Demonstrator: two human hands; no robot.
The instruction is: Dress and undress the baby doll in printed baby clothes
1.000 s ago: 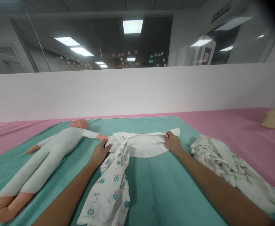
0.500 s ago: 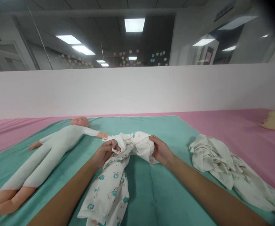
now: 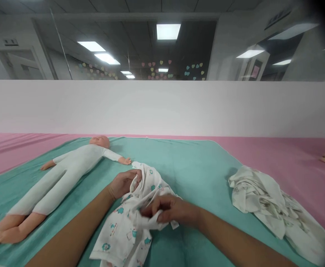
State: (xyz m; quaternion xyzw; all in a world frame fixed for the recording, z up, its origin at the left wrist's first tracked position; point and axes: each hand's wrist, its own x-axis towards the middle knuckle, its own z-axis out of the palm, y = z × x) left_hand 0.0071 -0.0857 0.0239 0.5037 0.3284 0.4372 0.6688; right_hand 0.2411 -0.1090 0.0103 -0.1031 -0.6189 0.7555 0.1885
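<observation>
Evidently the step in hand is the arranging of a small printed garment (image 3: 123,226), which lies partly bunched and lifted on the green cover (image 3: 198,167), straight in front of the person. From where I stand, the left hand (image 3: 126,182) works near the garment's far end, its fingers curled together and pinching a gathered edge; I can't make out the thumb clearly. The right hand (image 3: 169,210) reaches across the garment's middle, thumb and bent forefinger pressed together on a white fold, the other fingers curled and a little blurred. The near part of the garment lies flatter, running toward the person.

My judgement is that the next move calls for a firm left grip while the right guides its fold without dragging the rest askew; the thin cloth looks ready to crease.

Left of the garment, a doll (image 3: 75,161) in a white suit lies on its back, one arm stretched out so that its hand comes just beside the garment's far end. Well off to the right, a crumpled pale cloth (image 3: 262,196) spreads from the green cover onto the pink cover (image 3: 290,159).

As for writing, I can read none: the garment carries only small teal pictures, the heart stickers (image 3: 187,68) behind the glass seem plain, and the dark sign (image 3: 277,19) high on the right is too blurred.
</observation>
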